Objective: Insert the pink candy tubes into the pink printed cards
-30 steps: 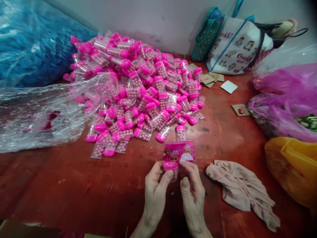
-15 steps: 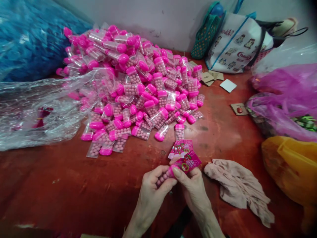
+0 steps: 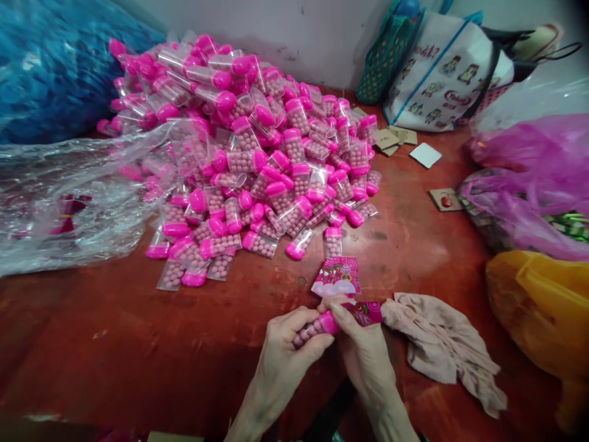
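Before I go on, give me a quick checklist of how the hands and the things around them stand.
1. Left hand on the clear part of the pink-capped container: ok, fingers and thumb around it.
2. Right hand at the pink cap: ok, thumb against it.
3. Printed piece beyond the right hand fully visible: not ok, partly covered by that hand.
4. Fingers gripping that piece: cannot tell, contact is hidden.
5. Second printed piece in sight: ok, just beyond the hands.
6. Cloth apart from the right hand: ok, lying to its right.
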`<state>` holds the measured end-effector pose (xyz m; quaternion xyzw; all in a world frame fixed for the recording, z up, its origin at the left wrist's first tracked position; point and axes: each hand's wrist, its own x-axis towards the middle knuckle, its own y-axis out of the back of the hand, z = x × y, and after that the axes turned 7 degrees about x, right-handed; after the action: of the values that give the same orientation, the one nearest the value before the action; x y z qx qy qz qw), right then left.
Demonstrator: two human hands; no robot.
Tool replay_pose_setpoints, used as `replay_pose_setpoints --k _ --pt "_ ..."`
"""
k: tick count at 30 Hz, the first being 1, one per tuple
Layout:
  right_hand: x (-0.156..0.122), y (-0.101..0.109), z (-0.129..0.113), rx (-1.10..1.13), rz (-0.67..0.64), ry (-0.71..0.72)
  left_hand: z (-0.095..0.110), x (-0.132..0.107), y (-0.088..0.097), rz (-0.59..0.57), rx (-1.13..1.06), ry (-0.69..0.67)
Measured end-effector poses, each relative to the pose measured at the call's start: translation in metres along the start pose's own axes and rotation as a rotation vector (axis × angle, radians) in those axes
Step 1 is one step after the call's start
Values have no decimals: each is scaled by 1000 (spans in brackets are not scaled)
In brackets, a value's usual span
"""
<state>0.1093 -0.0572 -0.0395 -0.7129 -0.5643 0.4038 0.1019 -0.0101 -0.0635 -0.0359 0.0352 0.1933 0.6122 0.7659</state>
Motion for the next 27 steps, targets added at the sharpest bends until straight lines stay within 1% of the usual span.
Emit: replay_pose_setpoints --k 2,5,7,11,14,17,19,21,23,25,27 --pt "-1 -1 0 67 46 -48 1 0 0 -5 8 -4" --pt "-2 -2 2 74 66 -74 0 0 1 1 10 5" --pt "-2 -1 4 68 59 -86 -1 -1 1 6 2 15" --pt "-1 0 6 89 1 -152 -4 -1 -1 4 -62 53" --pt "0 2 6 79 16 -175 -5 1 -3 17 -112 101" --pt "0 3 5 5 27 -115 -3 2 -4 28 -100 76" --pt "-1 3 5 -40 -12 -82 -2 3 -4 1 -87 31" --pt "-1 4 4 -47 -55 -89 -2 3 -4 -20 -89 8" --pt "-2 4 3 -42 -75 -102 -2 3 -4 -8 -103 16" --pt "-3 4 2 -55 -81 -73 -2 3 -5 11 -121 35" --pt "-4 3 1 -80 -82 -42 -2 3 -6 2 -136 42"
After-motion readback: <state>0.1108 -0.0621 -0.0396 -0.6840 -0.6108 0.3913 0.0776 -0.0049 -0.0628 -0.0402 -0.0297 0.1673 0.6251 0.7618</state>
